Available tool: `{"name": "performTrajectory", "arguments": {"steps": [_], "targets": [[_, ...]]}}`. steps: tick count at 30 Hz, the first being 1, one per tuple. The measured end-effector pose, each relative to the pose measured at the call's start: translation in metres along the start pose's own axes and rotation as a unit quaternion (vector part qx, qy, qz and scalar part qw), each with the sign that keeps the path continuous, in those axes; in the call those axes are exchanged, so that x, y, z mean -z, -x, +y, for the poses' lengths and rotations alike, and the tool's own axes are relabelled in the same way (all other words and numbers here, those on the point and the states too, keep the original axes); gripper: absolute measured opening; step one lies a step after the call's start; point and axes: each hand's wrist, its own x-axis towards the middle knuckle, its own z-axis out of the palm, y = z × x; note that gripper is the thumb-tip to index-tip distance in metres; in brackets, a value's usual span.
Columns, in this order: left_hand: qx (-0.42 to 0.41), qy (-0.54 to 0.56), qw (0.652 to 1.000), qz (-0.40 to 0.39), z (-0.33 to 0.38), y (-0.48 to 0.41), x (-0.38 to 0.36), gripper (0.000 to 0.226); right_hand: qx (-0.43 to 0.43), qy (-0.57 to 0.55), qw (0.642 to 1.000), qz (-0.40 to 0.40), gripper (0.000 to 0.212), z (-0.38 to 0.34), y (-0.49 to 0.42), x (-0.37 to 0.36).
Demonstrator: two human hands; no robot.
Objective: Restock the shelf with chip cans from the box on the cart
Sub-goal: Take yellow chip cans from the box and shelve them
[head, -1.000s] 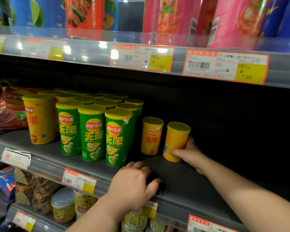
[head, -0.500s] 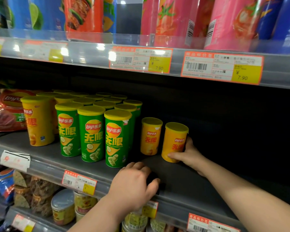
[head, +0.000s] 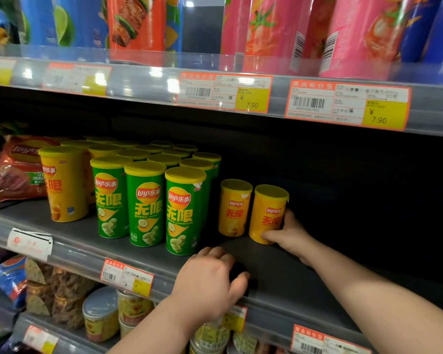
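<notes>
Two short yellow chip cans stand side by side on the grey middle shelf (head: 279,272). My right hand (head: 288,233) grips the right yellow can (head: 267,213) low on its side, thumb in front, and its logo faces forward. The left yellow can (head: 234,208) stands free next to it. Left of them are rows of tall green chip cans (head: 145,203) and a tall yellow can (head: 62,185). My left hand (head: 210,282) rests on the shelf's front with its fingers curled. I cannot make out the dark patch under them.
Dark open shelf space lies to the right of the yellow cans. The shelf above, with price tags (head: 345,106) on its front, carries tall pink, red and blue cans. A red chip bag (head: 13,172) lies at far left. Tubs and bags fill the shelf below (head: 100,312).
My right hand has turned the right yellow can so its logo now faces forward. The left hand has stayed in place.
</notes>
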Motion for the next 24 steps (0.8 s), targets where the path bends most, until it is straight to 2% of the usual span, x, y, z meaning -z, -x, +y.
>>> {"name": "performTrajectory", "arguments": {"steps": [7, 11, 13, 16, 19, 21, 24], "targets": [[-0.012, 0.007, 1.000, -0.003, 0.001, -0.002, 0.005, 0.080, -0.013, 0.014, 1.000, -0.009, 0.084, -0.003, 0.003, 0.001], [-0.009, -0.002, 1.000, 0.004, 0.000, -0.002, 0.002, 0.045, -0.035, 0.034, 0.999, -0.004, 0.071, -0.005, 0.009, 0.000], [-0.009, -0.005, 1.000, 0.021, -0.001, -0.003, -0.001, 0.039, -0.045, 0.045, 0.998, 0.006, 0.068, -0.005, 0.013, 0.000], [-0.023, 0.007, 1.000, 0.009, -0.003, -0.003, 0.000, 0.045, -0.049, 0.074, 0.996, 0.018, 0.070, -0.007, 0.022, 0.000], [-0.032, 0.025, 0.999, 0.004, -0.002, -0.002, 0.005, 0.072, -0.045, 0.123, 0.991, 0.018, 0.077, -0.008, 0.039, 0.001], [-0.054, 0.011, 0.998, -0.008, -0.005, -0.001, 0.007, 0.082, -0.028, 0.173, 0.984, 0.017, 0.070, -0.009, 0.051, -0.001], [-0.070, 0.030, 0.997, -0.022, -0.008, 0.000, 0.012, 0.066, -0.014, 0.257, 0.966, 0.015, 0.058, -0.018, 0.075, -0.004]]}}
